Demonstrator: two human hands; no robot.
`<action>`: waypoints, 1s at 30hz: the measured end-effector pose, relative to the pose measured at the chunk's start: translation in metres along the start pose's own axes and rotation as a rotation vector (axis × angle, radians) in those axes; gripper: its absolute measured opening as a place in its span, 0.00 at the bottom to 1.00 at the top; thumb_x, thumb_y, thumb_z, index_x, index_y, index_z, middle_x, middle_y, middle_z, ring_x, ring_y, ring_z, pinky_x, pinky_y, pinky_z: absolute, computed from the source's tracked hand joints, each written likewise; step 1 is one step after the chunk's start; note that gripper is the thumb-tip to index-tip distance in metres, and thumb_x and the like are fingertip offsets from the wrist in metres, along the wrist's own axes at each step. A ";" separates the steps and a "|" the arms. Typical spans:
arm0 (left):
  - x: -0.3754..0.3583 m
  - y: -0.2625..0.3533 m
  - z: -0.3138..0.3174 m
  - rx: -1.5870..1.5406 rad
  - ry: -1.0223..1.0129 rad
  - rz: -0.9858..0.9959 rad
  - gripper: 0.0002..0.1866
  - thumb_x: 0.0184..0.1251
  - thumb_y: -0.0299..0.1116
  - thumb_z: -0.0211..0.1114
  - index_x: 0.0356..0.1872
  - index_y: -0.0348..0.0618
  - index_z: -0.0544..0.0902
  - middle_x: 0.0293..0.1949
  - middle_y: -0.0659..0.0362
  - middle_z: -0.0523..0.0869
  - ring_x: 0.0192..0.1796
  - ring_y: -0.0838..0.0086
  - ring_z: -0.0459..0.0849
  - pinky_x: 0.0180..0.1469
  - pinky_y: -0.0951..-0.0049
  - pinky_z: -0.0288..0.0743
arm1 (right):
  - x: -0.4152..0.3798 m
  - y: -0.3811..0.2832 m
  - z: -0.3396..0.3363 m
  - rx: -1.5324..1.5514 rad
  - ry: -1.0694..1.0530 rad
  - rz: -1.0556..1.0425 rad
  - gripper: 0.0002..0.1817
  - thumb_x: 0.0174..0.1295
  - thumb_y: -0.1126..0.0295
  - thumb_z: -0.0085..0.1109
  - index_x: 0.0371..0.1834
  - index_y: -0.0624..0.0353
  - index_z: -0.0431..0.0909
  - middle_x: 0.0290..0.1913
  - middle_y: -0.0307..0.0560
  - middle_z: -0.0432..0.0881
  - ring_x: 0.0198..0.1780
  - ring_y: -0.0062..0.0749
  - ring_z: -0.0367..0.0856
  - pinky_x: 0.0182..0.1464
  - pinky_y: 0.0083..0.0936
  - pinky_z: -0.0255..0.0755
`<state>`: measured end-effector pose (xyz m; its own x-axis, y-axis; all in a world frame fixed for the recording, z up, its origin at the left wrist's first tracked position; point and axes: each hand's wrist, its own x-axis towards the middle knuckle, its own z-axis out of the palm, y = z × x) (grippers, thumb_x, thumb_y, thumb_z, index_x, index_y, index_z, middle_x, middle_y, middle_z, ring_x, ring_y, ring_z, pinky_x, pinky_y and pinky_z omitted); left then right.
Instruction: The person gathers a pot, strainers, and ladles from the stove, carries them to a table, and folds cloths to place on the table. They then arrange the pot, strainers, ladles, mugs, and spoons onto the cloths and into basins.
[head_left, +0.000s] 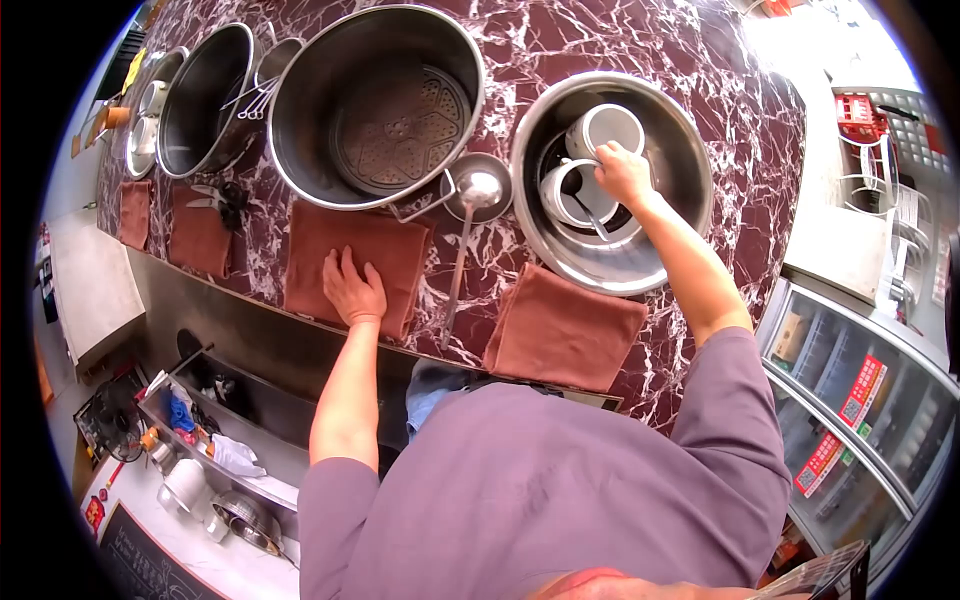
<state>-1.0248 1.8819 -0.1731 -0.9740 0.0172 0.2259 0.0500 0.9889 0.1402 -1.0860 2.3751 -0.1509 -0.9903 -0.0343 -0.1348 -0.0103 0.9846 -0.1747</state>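
Note:
My left hand [355,287] rests palm down on a folded brown cloth [305,265], its fingers spread and holding nothing. On the right, my right hand [622,173] reaches into a wide steel basin [690,200]. Its fingers are closed at the edge of a white mug; whether they hold the rim or a handle is hidden. Two white mugs are in the basin: an upper mug [612,120] and a lower mug [556,192]. A spoon [592,217] leans in the lower one, with something dark inside.
A large steel pot [300,130] with a perforated plate inside stands left of the basin. Between them lies a long ladle [457,270]. Farther left are another pot [175,120], scissors [208,198] and more brown cloths. Another folded cloth [565,325] lies before the basin.

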 end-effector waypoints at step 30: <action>0.078 -0.404 -0.082 -1.079 -0.586 -0.336 0.19 0.63 0.42 0.63 0.50 0.41 0.83 0.39 0.53 0.88 0.42 0.69 0.86 0.48 0.70 0.78 | 0.178 -0.648 -0.081 0.546 0.368 -0.262 0.07 0.60 0.71 0.61 0.39 0.60 0.84 0.30 0.49 0.83 0.29 0.32 0.82 0.36 0.26 0.74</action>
<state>-1.1025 1.4718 -0.1326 -0.9114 0.1251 -0.3921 -0.3320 0.3398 0.8800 -1.2668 1.7449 0.0174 -0.9482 -0.1034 0.3004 -0.2794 0.7217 -0.6333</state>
